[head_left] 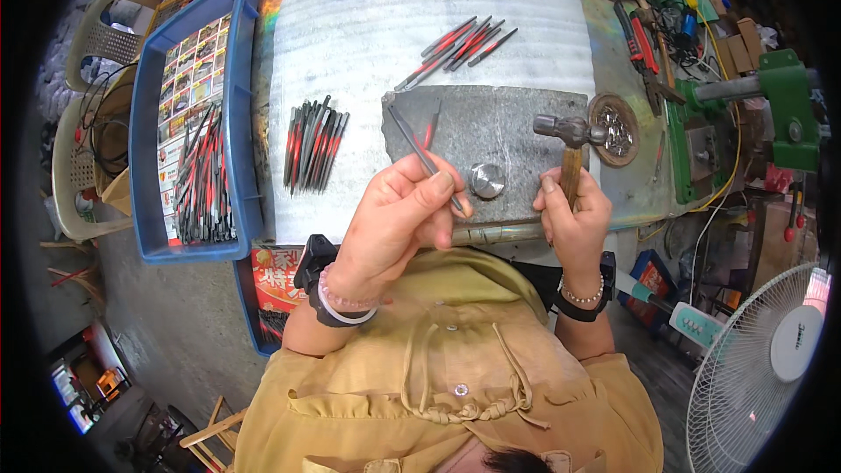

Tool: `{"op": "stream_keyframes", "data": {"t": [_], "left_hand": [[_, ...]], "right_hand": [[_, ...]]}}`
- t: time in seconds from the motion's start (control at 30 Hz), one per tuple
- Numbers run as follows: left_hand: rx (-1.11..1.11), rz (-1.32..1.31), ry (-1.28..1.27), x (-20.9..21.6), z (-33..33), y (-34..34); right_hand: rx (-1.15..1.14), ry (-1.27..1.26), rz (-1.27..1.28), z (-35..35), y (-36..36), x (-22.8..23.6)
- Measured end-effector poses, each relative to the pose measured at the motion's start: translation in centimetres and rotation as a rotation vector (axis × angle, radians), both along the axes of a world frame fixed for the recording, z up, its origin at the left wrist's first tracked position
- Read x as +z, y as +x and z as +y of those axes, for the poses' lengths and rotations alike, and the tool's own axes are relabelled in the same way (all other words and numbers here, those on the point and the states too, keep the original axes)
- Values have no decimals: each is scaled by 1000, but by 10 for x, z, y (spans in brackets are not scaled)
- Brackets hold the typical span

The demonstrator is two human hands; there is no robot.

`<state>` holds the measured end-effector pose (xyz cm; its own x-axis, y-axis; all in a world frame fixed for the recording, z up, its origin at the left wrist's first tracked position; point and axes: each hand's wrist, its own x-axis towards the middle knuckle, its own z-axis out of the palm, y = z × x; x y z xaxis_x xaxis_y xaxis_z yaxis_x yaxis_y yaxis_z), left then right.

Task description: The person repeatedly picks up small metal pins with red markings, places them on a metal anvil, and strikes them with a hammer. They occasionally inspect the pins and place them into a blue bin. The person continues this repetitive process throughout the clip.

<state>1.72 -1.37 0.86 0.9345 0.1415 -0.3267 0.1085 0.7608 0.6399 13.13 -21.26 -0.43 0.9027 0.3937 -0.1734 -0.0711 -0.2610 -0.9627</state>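
My left hand pinches a slim dark metal rod, tilted over the near left part of a grey slab. A ball-peen hammer stands upright in my right hand, which is closed round its wooden handle, head up. Between my hands, a shiny round metal block sits on the slab. Beyond my left fingers, a red-and-dark rod shows over the slab. Several similar rods lie in a neat bundle to the left and a looser group behind the slab.
White foam sheeting covers the bench. A blue crate of rods stands left. A round dish with small metal pieces is right of the slab. Farther right are red-handled cutters, a green machine and a fan.
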Motion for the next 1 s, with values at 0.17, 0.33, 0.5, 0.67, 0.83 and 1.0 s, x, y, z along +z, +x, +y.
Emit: {"op": "stream_keyframes", "data": {"t": [0.17,0.33,0.5,0.67,0.83,1.0], "left_hand": [[2,48,243,2,9,2],[9,172,705,2,25,2],[15,273,1300,-1,39,5],[-82,251,1486,0,31,8],[-86,251,1579,9,20,17],[20,189,1707,16,33,32]], "right_hand": [[17,-30,3,5,2,-6],[41,-26,-23,4,3,-6],[83,-14,-46,4,4,-5],[82,-21,-83,4,5,-7],[130,-66,-168,1,6,-9],[116,-4,-189,1,7,-10]]}}
